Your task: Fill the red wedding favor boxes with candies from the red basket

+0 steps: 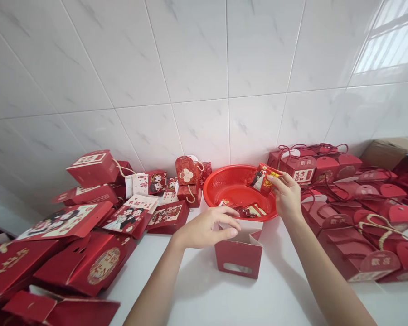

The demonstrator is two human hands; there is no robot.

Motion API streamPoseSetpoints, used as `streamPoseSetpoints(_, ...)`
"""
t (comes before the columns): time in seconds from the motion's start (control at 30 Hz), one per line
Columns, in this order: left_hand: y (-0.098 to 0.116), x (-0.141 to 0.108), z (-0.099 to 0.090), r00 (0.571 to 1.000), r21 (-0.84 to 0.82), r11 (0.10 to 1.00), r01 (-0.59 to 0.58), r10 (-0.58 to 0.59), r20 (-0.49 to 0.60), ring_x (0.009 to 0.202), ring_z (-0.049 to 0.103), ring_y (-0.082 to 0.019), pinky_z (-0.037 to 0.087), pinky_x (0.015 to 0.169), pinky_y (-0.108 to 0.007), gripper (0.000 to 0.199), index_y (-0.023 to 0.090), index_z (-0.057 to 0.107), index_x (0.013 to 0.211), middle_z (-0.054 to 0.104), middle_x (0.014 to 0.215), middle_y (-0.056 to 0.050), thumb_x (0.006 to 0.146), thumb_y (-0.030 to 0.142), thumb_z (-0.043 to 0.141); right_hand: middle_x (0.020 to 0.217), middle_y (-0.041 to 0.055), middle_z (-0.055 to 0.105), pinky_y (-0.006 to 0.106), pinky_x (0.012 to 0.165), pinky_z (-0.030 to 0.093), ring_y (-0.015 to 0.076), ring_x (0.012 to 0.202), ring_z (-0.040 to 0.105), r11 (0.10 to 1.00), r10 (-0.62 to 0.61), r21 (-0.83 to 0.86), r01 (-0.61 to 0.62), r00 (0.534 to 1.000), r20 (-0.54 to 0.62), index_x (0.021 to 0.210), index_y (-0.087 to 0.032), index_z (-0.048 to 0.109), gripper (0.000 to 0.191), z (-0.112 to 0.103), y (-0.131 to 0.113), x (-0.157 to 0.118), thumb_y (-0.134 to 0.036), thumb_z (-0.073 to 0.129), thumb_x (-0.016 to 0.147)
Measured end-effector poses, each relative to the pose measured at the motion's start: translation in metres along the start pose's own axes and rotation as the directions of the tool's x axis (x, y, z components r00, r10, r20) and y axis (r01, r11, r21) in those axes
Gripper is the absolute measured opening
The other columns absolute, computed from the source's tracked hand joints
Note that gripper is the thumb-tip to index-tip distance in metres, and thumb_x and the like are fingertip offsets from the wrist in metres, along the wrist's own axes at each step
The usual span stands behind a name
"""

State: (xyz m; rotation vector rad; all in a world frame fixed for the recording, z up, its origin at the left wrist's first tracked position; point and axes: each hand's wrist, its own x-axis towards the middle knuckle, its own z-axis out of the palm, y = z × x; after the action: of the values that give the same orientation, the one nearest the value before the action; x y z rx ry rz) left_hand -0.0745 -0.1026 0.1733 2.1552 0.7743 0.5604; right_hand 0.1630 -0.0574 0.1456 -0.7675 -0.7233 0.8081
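Above the far right part of the red plastic basket (224, 174), my right hand (287, 195) pinches a small red packet (263, 178) printed with a couple in wedding clothes. My left hand (206, 227) hovers at the left top edge of an open red paper box (240, 258), its fingers apart and holding nothing. Whether those fingers touch the box's edge I cannot tell. The box stands upright on the white table, with a pale oval on its near side. Several small wrapped pieces (255, 211) lie in the bottom of the basket, partly hidden behind the box and my left hand.
Red gift boxes (71, 253) are piled along the left, some with printed couples and rope handles. Rows of closed red boxes (353, 226) with cord handles fill the right side. A brown carton (387, 151) sits at the far right. A tiled wall (197, 122) borders the table's back.
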Motion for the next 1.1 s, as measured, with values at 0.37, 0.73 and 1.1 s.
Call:
streamPoseSetpoints(0.37, -0.004, -0.001, 0.011, 0.995, 0.075, 0.994, 0.075, -0.079, 0.054, 0.138, 0.043, -0.03, 0.046, 0.101, -0.038, 0.045, 0.032, 0.068, 0.121, 0.058, 0.137, -0.004, 0.08, 0.048, 0.073, 0.091, 0.002, 0.073, 0.03, 0.069, 0.056, 0.0174, 0.077, 0.068, 0.996, -0.011, -0.081, 0.029, 0.974, 0.225, 0.09, -0.023, 0.066, 0.03, 0.01, -0.021, -0.026, -0.034, 0.083, 0.068)
streamPoseSetpoints(0.73, -0.005, -0.009, 0.023, 0.976, -0.084, 0.976, 0.199, -0.205, -0.077, 0.14, 0.039, -0.03, 0.047, 0.1, -0.036, 0.054, 0.032, 0.073, 0.113, 0.045, 0.144, -0.008, 0.063, 0.049, 0.085, 0.086, 0.0039, 0.072, 0.028, 0.059, 0.057, 0.0185, 0.07, 0.067, 0.978, -0.031, -0.159, 0.134, 0.85, 0.526, 0.097, -0.027, 0.071, 0.025, 0.005, -0.066, -0.058, -0.039, 0.079, 0.076)
streamPoseSetpoints(1.1, 0.001, -0.022, 0.04, 0.988, -0.325, 0.943, 0.071, -0.111, -0.106, 0.125, 0.053, -0.032, 0.041, 0.106, -0.04, 0.072, 0.028, 0.07, 0.122, 0.062, 0.134, -0.007, 0.056, 0.051, 0.089, 0.103, 0.0084, 0.074, 0.028, 0.075, 0.063, 0.0275, 0.096, 0.071, 0.843, -0.018, -0.367, 0.393, 0.702, 0.712, 0.097, -0.025, 0.076, 0.024, -0.001, -0.106, -0.083, -0.044, 0.072, 0.082)
